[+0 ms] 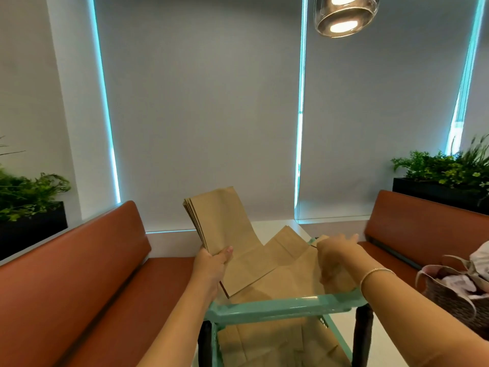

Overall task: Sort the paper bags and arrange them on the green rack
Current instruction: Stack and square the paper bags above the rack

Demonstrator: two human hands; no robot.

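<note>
Several paper bags stand fanned in our left hand, thumb pinching the stack, while our right hand grips a loose bag on the green rack's top shelf; mid-sort, we judge, next adding it squarely.
</note>
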